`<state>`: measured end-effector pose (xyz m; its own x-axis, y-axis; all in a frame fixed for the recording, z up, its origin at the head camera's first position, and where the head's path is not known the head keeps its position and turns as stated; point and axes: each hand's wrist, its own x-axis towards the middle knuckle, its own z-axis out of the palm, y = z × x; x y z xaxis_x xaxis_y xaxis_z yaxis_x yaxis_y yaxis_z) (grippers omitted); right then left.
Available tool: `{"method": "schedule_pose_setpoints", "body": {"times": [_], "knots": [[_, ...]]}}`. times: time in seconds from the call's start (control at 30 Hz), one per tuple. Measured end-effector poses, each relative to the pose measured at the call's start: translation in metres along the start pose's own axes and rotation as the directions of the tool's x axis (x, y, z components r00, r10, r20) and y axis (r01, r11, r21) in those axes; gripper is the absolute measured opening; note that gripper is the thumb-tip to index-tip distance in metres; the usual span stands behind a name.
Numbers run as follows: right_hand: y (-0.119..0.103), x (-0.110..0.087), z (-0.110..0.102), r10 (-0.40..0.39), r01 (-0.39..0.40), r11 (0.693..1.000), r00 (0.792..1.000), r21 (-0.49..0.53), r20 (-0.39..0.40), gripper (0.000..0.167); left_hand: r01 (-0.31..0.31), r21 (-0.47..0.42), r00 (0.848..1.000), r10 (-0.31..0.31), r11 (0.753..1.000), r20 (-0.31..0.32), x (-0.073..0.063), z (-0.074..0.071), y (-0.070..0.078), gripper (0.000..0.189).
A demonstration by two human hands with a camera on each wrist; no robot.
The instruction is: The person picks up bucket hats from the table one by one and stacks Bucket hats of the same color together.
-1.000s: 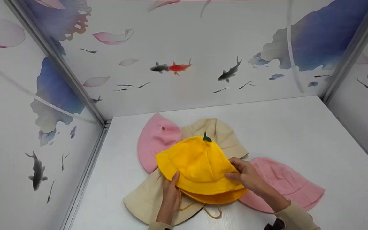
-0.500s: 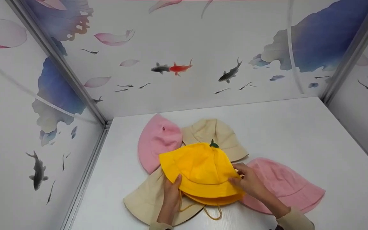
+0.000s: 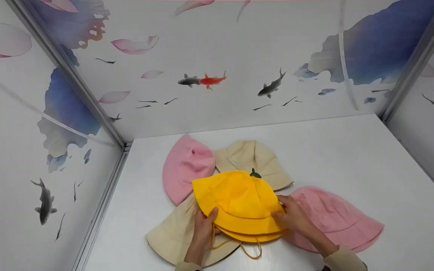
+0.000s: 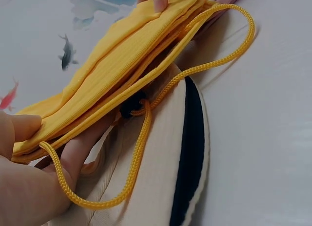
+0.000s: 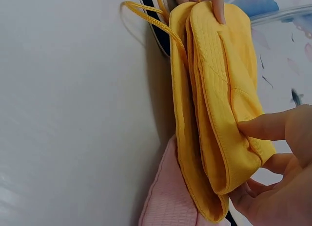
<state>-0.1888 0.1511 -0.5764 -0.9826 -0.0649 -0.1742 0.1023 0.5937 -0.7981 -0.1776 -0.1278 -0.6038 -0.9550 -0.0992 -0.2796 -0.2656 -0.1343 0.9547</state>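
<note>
A yellow bucket hat (image 3: 239,199) with a small green leaf on its crown is held above the other hats, its two brim layers lying close together. My left hand (image 3: 203,227) grips the brim's left side, thumb on top and fingers beneath. On the right side my right hand (image 3: 296,216) pinches the hat, and its thumb (image 5: 263,127) presses the outer cloth in the right wrist view. A yellow cord (image 4: 139,158) hangs in loops from the brim in the left wrist view. Below the hat lies a beige hat (image 3: 171,233), partly covered, with a dark lining edge.
A pink hat (image 3: 187,165) lies at the back left, with another beige hat (image 3: 258,160) beside it. A second pink hat (image 3: 337,218) lies right of my right hand. The white table (image 3: 352,150) meets printed wall panels (image 3: 239,45) behind and at both sides.
The yellow hat has moved slightly right and toward me, and its brim layers have drawn closer together. Both hands have kept hold of it; the other hats stay put.
</note>
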Motion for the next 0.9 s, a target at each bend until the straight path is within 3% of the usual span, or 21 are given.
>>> {"method": "schedule_pose_setpoints", "body": {"times": [0.2, 0.4, 0.77, 0.9], "knots": [[0.001, 0.004, -0.001, 0.025, -0.024, 0.999, 0.999, -0.035, 0.020, 0.049, -0.003, -0.019, 0.999, 0.004, 1.000, 0.047, -0.001, -0.001, -0.002, 0.066], [0.004, 0.008, 0.001, 0.083, -0.082, 0.996, 0.995, -0.033, 0.055, 0.063, 0.000, 0.011, 0.999, 0.000, 1.000, 0.048, 0.000, -0.002, -0.004, 0.071], [0.005, 0.012, 0.008, 0.058, -0.058, 0.998, 0.998, -0.001, 0.000, 0.062, -0.003, -0.051, 0.997, 0.007, 0.999, 0.079, -0.003, -0.004, -0.008, 0.055], [0.006, 0.011, 0.005, 0.072, -0.072, 0.997, 0.997, 0.011, 0.017, 0.065, 0.004, -0.074, 0.996, 0.003, 0.997, 0.085, -0.003, -0.003, -0.009, 0.050]]}}
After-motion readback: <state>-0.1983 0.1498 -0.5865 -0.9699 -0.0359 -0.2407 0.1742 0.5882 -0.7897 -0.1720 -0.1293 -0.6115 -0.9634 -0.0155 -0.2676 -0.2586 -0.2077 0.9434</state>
